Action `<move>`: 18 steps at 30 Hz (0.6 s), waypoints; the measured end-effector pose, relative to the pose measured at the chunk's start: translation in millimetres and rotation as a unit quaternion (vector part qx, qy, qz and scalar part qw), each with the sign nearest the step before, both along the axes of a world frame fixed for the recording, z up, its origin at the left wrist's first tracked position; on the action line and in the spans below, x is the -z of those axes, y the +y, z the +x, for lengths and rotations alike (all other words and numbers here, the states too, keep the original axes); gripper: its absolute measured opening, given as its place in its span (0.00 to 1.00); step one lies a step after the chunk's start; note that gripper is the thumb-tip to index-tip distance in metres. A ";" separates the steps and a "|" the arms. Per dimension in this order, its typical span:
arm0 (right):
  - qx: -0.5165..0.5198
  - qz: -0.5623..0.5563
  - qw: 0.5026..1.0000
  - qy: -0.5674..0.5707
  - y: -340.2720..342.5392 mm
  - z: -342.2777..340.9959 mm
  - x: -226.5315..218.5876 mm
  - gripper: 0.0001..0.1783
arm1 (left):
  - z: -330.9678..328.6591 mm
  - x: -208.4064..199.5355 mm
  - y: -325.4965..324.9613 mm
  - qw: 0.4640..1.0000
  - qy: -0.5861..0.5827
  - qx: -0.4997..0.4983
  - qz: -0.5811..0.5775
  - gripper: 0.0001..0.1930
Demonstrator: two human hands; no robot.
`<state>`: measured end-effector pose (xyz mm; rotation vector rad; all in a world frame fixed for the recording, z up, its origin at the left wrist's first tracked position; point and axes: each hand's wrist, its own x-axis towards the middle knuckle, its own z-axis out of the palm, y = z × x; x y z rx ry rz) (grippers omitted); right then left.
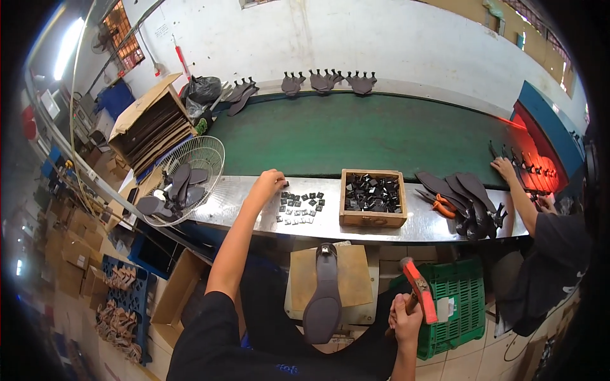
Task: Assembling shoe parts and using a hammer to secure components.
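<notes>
My left hand [270, 181] reaches onto the metal ledge, its fingertips pinched at a small dark square piece [286, 184]. Beside it lie several loose black square pieces [304, 202] in rough rows, the nearest ones looking paler and shiny. My right hand [405, 314] is wrapped round the handle of a hammer [419, 289] with a red-orange head, held up at the right of my lap. Between my arms a dark shoe sole [323, 295] with a heel rests bottom up, its heel end away from me, over a tan pad [356, 273].
A wooden box [373, 220] full of small black pieces stands on the ledge, with orange-handled pliers [443, 206] and more soles [473, 190] to its right. Behind runs a green conveyor belt [356, 130]. A wire fan [216, 165] stands left, a green crate [467, 279] right, near a co-worker's arm [521, 197].
</notes>
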<state>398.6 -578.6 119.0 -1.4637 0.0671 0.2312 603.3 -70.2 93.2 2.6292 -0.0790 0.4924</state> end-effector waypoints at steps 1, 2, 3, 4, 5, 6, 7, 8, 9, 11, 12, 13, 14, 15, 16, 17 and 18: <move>-0.022 0.017 1.000 -0.004 3.2 3.2 -3.8 0.23 | -2.0 0.8 -0.1 1.000 -0.014 0.001 0.004 0.07; -0.026 0.031 0.999 -0.021 7.3 7.9 -5.9 0.21 | -7.0 1.0 1.7 1.000 -0.025 0.001 0.014 0.06; -0.019 0.028 0.999 -0.021 8.8 11.6 -11.0 0.21 | -10.0 -7.2 -13.5 1.000 -0.024 0.008 0.011 0.06; -0.019 0.041 0.998 -0.043 10.9 15.1 -17.3 0.20 | -16.4 -14.1 -29.6 0.996 -0.082 0.018 -0.007 0.06; -0.020 0.053 0.996 -0.067 14.4 20.6 -25.2 0.19 | -28.0 -32.7 -49.9 0.989 -0.140 0.026 -0.025 0.05; -0.027 0.059 0.994 -0.088 17.6 26.4 -34.1 0.18 | -44.3 -52.7 -73.0 0.982 -0.185 0.040 -0.007 0.04; -0.038 0.056 0.991 -0.120 22.5 32.7 -43.4 0.17 | -67.1 -76.1 -98.4 0.966 -0.251 0.057 0.026 0.07; -0.039 0.054 0.987 -0.144 28.8 37.0 -52.4 0.16 | -87.0 -94.2 -124.6 0.950 -0.291 0.102 0.046 0.08; -0.050 0.052 0.981 -0.180 36.4 42.7 -62.6 0.16 | -108.8 -108.5 -146.5 0.931 -0.330 0.141 0.063 0.08; -0.086 0.045 0.965 -0.243 58.1 48.6 -86.3 0.20 | -149.5 -126.6 -174.2 0.880 -0.394 0.195 0.178 0.09; -0.104 0.056 0.961 -0.252 68.1 47.2 -96.0 0.21 | -161.6 -133.6 -186.1 0.854 -0.427 0.219 0.201 0.08; -0.114 0.065 0.961 -0.243 74.0 42.8 -106.1 0.22 | -171.4 -136.7 -199.6 0.826 -0.458 0.245 0.220 0.08; -0.132 0.078 0.959 -0.237 77.5 37.8 -114.7 0.22 | -179.3 -140.8 -208.8 0.816 -0.464 0.274 0.210 0.07; -0.153 0.093 0.955 -0.236 79.8 33.8 -122.4 0.23 | -184.5 -138.2 -213.2 0.808 -0.472 0.287 0.206 0.07; -0.151 0.099 0.963 -0.200 79.0 25.2 -125.0 0.17 | -191.0 -135.3 -215.3 0.808 -0.466 0.301 0.200 0.07; -0.154 0.095 0.964 -0.195 79.3 19.7 -125.4 0.17 | -197.7 -133.0 -215.5 0.807 -0.460 0.313 0.197 0.07; -0.153 0.090 0.968 -0.179 80.0 15.2 -125.7 0.14 | -203.2 -129.8 -216.1 0.810 -0.459 0.309 0.194 0.07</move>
